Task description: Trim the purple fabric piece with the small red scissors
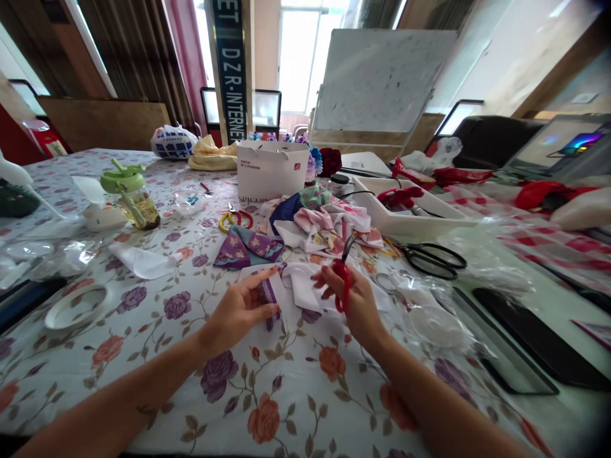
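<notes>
My left hand pinches a small purple patterned piece of fabric against the floral tablecloth, fingers partly stretched. My right hand grips red-handled scissors, blades pointing up and away toward the fabric pile. A white piece of cloth lies between the two hands. Just beyond lies a purple fabric scrap and a heap of mixed colourful fabrics.
Black-handled scissors lie right of the heap, yellow-and-red scissors left of it. A white paper bag, white tray, green-lidded bottle, tape roll, black phone and clear plastic bags surround the work area.
</notes>
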